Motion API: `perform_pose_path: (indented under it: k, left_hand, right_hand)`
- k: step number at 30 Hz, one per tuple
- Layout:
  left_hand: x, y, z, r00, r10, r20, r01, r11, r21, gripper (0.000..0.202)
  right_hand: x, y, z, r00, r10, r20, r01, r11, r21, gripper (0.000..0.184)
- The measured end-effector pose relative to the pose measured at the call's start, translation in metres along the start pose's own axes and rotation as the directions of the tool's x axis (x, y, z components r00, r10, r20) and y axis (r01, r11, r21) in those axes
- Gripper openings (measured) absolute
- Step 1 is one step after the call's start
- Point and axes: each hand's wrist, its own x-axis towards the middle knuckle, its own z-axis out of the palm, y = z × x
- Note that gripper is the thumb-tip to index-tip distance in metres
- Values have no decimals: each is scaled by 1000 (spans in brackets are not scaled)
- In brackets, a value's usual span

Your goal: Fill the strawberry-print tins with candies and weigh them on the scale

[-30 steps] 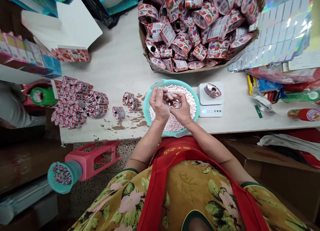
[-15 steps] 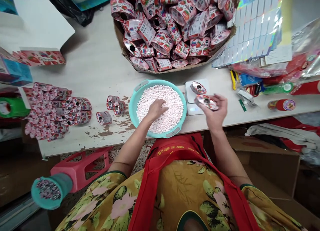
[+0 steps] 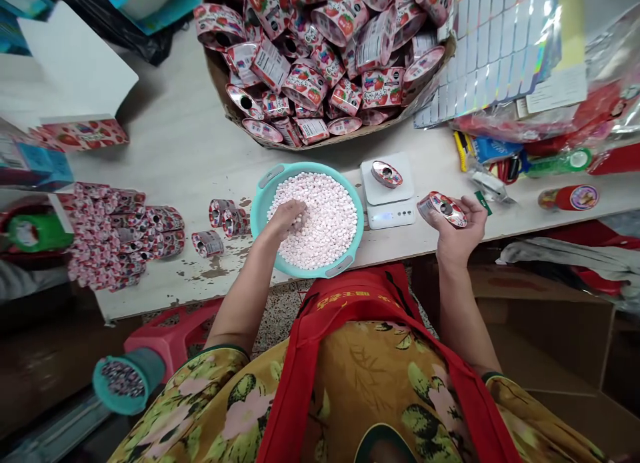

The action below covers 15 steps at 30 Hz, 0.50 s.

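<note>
A turquoise basin (image 3: 259, 213) full of small pale pink-white candies (image 3: 325, 229) stands at the table's front. My left hand (image 3: 286, 221) is over its left part, fingers curled together and closed on a few candies. Held by my right hand (image 3: 465, 229) is a small oval strawberry-print container (image 3: 443, 208), tilted, a dark round hole showing in its top. That hand is right of a white kitchen scale (image 3: 393, 216) with its display lit. A similar oval container (image 3: 387, 174) rests on the scale.
A cardboard box (image 3: 217, 83) heaped with printed containers stands at the back. Stacked containers (image 3: 125, 229) are at left, with several loose ones (image 3: 207, 243) nearer the basin. Sticker sheets (image 3: 485, 56), a jar (image 3: 570, 197) and a yellow cutter (image 3: 460, 149) lie at right.
My right hand has moved right with the container, away from the scale. My left hand has shifted from the middle of the candies to the left part and its fingers have drawn together.
</note>
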Motion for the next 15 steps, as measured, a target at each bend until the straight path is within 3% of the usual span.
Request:
perform_pose_path:
  k: [2, 4, 6, 8, 10, 12, 15]
  left_hand:
    - [0, 12, 14, 997, 35, 65, -37, 999, 32, 26]
    - [1, 30, 38, 974, 110, 196, -102, 994, -49, 26]
    - [6, 52, 72, 934, 164, 317, -154, 986, -57, 24]
    - [18, 72, 111, 900, 218, 378, -275, 956, 103, 15]
    - [34, 89, 149, 862, 314, 397, -462, 808, 365, 6]
    - [50, 98, 179, 811, 403, 424, -585, 544, 602, 11]
    - [67, 99, 205, 773, 425, 471, -595, 230, 770, 18]
  right_hand:
    - [3, 3, -1, 1000, 2, 0, -2, 1000, 11, 69]
    - [7, 5, -3, 1000, 1, -8, -1, 1000, 17, 68]
    - [12, 7, -7, 1000, 4, -19, -3, 1000, 26, 68]
    - [16, 8, -13, 999, 11, -33, -10, 999, 38, 68]
    - [20, 9, -19, 999, 20, -49, -18, 999, 47, 68]
    - [23, 11, -26, 997, 29, -74, -25, 998, 50, 67]
    - [28, 15, -35, 993, 49, -109, -45, 998, 45, 66]
